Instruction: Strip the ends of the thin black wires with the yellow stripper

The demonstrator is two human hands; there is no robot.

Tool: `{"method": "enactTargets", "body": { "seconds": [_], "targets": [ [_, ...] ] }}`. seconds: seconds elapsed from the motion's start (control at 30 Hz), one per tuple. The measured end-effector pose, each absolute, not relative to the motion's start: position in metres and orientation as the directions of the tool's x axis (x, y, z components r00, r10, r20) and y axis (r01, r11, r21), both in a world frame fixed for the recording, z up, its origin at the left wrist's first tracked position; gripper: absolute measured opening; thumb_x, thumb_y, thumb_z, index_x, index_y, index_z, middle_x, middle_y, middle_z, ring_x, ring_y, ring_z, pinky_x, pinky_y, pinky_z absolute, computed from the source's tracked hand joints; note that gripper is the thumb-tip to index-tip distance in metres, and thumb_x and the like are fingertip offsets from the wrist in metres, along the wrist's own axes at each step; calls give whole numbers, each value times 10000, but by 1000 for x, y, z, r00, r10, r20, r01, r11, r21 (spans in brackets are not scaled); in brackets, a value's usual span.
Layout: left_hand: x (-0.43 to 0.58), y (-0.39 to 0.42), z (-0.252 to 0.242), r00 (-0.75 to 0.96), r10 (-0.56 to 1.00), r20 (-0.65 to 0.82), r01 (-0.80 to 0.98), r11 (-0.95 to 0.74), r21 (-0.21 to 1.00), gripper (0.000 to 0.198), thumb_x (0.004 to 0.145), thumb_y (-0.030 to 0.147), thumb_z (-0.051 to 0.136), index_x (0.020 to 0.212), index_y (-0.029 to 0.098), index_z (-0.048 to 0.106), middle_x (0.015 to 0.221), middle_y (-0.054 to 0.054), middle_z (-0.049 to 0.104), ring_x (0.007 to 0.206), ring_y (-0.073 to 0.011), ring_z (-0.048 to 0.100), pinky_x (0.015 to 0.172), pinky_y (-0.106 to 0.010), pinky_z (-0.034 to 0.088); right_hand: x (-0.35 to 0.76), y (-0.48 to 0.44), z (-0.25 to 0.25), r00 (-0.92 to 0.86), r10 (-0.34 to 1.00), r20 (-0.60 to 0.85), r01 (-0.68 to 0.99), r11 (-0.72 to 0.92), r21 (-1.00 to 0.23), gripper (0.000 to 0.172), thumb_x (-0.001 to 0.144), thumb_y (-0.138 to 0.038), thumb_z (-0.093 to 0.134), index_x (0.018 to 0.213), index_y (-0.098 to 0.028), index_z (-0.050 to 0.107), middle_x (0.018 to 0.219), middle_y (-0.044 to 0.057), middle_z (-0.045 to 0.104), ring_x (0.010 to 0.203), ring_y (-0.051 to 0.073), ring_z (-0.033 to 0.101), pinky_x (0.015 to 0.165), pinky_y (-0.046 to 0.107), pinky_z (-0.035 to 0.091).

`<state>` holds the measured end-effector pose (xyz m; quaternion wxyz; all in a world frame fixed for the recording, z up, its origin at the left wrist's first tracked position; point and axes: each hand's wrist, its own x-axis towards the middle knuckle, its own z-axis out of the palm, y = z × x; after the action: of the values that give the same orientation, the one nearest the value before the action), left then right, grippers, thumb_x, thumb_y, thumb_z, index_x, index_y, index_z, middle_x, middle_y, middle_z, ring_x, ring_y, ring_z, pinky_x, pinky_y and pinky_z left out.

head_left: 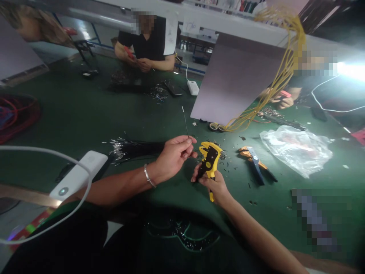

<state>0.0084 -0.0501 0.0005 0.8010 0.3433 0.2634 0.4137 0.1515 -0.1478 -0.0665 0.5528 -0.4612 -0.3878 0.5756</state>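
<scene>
Between the thumb and fingers of my left hand (pixel 176 154) is a thin black wire (pixel 185 122), its pale tip pointing up and away from me. My right hand (pixel 215 184) grips a yellow and black wire stripper (pixel 211 158) by its handles, the jaws close to my left fingertips. A bundle of black wires (pixel 139 148) with bare metal ends lies just beyond my left wrist. To the right of the tool in my hand rests a second wire stripper (pixel 255 163), orange and dark blue. Small black scraps are scattered around both tools.
A white power bank (pixel 82 173) with a looping cable is at the left. A clear plastic bag (pixel 298 148) lies at the right. Yellow wires (pixel 273 91) hang beside a grey panel (pixel 234 76) with a tape roll (pixel 213 126) below. Two people work across the green table (pixel 91 110).
</scene>
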Motion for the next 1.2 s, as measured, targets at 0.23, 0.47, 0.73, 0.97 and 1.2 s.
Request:
{"method": "enactTargets", "body": {
  "seconds": [0.23, 0.47, 0.73, 0.97, 1.2],
  "targets": [
    [10, -53, -2, 513, 840, -177, -473, 449, 758, 108, 851, 135, 556, 786, 118, 640, 532, 32, 442, 534, -88, 444, 652, -277, 458, 154, -146, -71, 56, 995, -80, -263, -63, -963, 271, 629, -166, 664, 894, -194, 613, 800, 17, 624, 699, 196, 610, 708, 368, 488],
    [14, -56, -1, 524, 828, -199, -492, 486, 723, 106, 846, 133, 566, 778, 118, 646, 522, 34, 437, 529, -83, 418, 661, -276, 466, 151, -146, -68, 74, 994, -85, -189, -70, -979, 273, 622, -197, 671, 887, -193, 604, 778, 19, 623, 695, 202, 600, 692, 364, 493],
    [16, -58, -5, 542, 813, -214, -500, 516, 695, 98, 842, 122, 579, 788, 119, 661, 534, 28, 459, 530, -78, 434, 676, -273, 470, 150, -146, -62, 90, 993, -70, -123, -59, -991, 267, 629, -218, 675, 881, -199, 591, 764, 18, 629, 673, 195, 598, 655, 347, 489],
    [17, -58, -6, 537, 815, -218, -508, 519, 687, 86, 843, 118, 581, 798, 111, 654, 539, 30, 457, 530, -79, 433, 674, -278, 476, 150, -147, -65, 89, 995, -54, -74, -48, -996, 215, 679, -233, 670, 871, -191, 582, 715, 0, 606, 610, 168, 585, 628, 334, 496],
    [16, -59, -8, 542, 812, -216, -508, 522, 685, 110, 854, 123, 565, 788, 110, 652, 543, 25, 465, 532, -81, 436, 661, -278, 471, 149, -150, -70, 131, 991, -24, -24, -21, -999, 175, 729, -276, 674, 852, -185, 588, 649, -9, 597, 551, 152, 565, 576, 315, 491]
  ]
}}
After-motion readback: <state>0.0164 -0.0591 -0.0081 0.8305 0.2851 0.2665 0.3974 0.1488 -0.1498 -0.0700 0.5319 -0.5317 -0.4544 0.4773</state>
